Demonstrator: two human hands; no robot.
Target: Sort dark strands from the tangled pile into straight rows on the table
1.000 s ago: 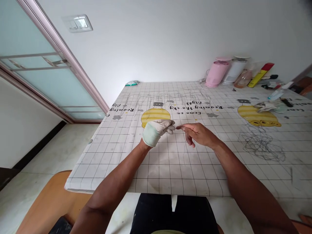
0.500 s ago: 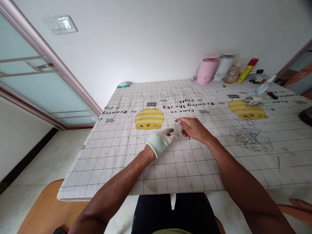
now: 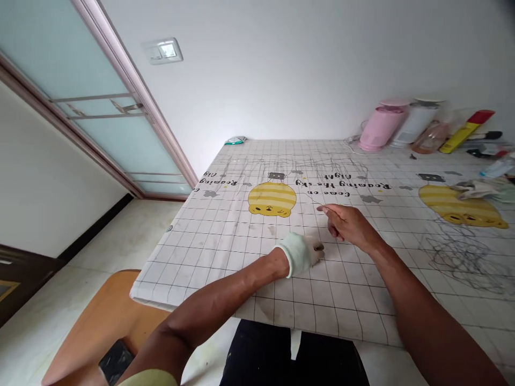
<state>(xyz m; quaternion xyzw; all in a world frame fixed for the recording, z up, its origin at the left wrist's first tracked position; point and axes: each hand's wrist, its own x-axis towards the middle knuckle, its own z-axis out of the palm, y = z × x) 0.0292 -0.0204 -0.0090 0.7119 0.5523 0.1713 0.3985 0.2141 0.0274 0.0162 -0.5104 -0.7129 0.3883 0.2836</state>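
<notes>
My left hand (image 3: 302,254), in a white knit glove with a pale green cuff, rests low over the checked tablecloth (image 3: 225,252). Its fingers curl inward, and whatever they hold is hidden. Ahead and to the right, my bare right hand (image 3: 351,226) pinches thumb and forefinger together. A thin dark wire (image 3: 310,199) runs from that pinch toward the back left, across the printed lettering. To the right lies a loose tangle of thin wires (image 3: 462,260). More thin wires (image 3: 298,162) are spread along the back of the table.
At the back right stand a pink cylinder (image 3: 381,127), a white cylinder (image 3: 414,124), an amber-tinted bottle (image 3: 430,138) and a yellow-red can (image 3: 466,132). Another glove (image 3: 488,190) lies near the right edge. A green-white packet (image 3: 235,140) sits at the back left. A wooden chair (image 3: 96,321) stands left.
My view has swung left, so everything sits further right. My left hand has drawn nearer the front edge, and its fingers are more curled. The right hand keeps its pinch.
</notes>
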